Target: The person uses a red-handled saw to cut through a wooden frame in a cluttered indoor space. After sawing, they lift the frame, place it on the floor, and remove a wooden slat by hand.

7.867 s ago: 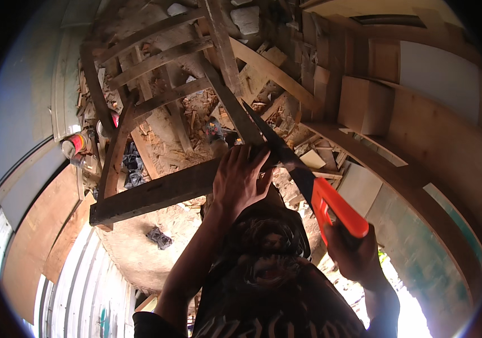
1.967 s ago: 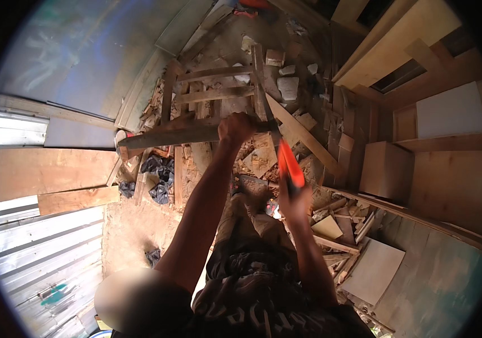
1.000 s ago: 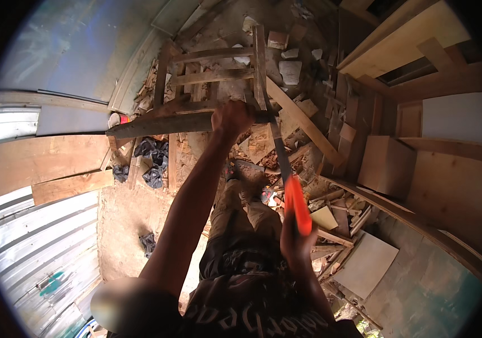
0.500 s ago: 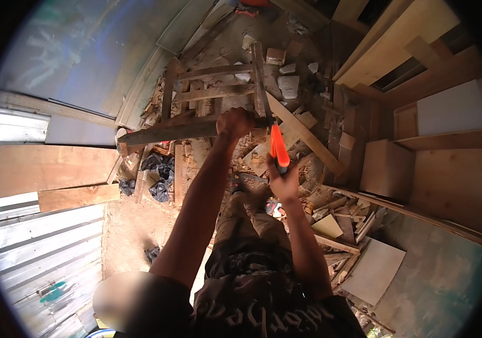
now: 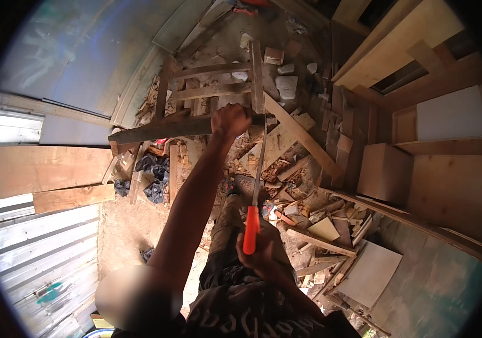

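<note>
My left hand [image 5: 231, 120] is closed over the dark wooden beam [image 5: 168, 129], near its right end. That beam forms the near side of a rough wooden frame [image 5: 213, 90] with slats and uprights. My right hand [image 5: 257, 251] grips the orange handle of a handsaw [image 5: 250, 231], low in front of my body. The saw's narrow blade runs away from me, up to the beam's right end, just right of my left hand. Whether the teeth sit inside a cut is too small to tell.
Right of the frame a pale plank [image 5: 303, 135] lies slanted over wood scraps. Open wooden cabinets [image 5: 449, 174] stand at the right. Black plastic bags [image 5: 154, 174] lie below the beam, and pale stone blocks [image 5: 286, 87] lie beyond it. Corrugated metal sheeting [image 5: 44, 242] lines the left.
My right hand has drawn the saw back toward my body, so much more of its blade shows. My left hand stays on the beam; the view has shifted slightly.
</note>
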{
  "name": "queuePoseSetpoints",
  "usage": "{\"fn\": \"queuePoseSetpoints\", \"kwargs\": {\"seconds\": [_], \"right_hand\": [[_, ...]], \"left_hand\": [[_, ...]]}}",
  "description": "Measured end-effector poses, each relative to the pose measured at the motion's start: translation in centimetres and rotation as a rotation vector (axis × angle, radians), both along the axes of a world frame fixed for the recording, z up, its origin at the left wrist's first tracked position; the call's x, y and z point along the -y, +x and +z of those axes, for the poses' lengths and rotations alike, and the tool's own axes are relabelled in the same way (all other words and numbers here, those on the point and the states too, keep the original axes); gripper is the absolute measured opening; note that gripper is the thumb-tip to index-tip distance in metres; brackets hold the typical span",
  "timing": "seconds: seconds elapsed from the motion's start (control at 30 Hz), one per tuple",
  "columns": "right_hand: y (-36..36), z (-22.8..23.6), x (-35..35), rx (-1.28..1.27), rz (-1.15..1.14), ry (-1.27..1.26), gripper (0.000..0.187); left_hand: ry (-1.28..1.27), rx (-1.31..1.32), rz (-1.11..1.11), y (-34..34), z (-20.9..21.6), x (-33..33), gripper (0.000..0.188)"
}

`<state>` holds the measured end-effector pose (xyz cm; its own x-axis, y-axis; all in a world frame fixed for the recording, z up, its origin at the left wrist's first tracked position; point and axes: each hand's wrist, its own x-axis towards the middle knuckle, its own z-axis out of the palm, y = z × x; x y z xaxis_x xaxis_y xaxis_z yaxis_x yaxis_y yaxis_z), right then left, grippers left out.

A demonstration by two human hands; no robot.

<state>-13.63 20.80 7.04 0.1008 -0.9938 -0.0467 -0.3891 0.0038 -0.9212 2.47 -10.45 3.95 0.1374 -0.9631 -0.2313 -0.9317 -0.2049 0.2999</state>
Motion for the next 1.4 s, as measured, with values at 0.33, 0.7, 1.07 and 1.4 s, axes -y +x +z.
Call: {"fn": "queuePoseSetpoints", "kwargs": {"seconds": [0.33,0.7,1.07,1.4], "right_hand": [[-8.7,-2.7,-0.3,0.317,-0.191,0.174,0.019],[-6.1,1.8,0.3,0.265,-0.383,0.286,0.014],[-8.7,-1.0,-4.7,-0.046,-0.073,-0.015,0.013],[-1.1,-3.8,14.7,0.28,-0.286,0.146,0.024]], "left_hand": [[0.063,0.009,-0.053,0.4,-0.7,-0.9,0.047],[0.096,-0.013,0.028,-0.9,0.9,-0.8,0.047],[0.077,-0.052,-0.002,0.1,-0.2,-0.9,0.043],[0.051,-0.002,-0.054,-0.5,-1.1,-0.6,0.045]]}}
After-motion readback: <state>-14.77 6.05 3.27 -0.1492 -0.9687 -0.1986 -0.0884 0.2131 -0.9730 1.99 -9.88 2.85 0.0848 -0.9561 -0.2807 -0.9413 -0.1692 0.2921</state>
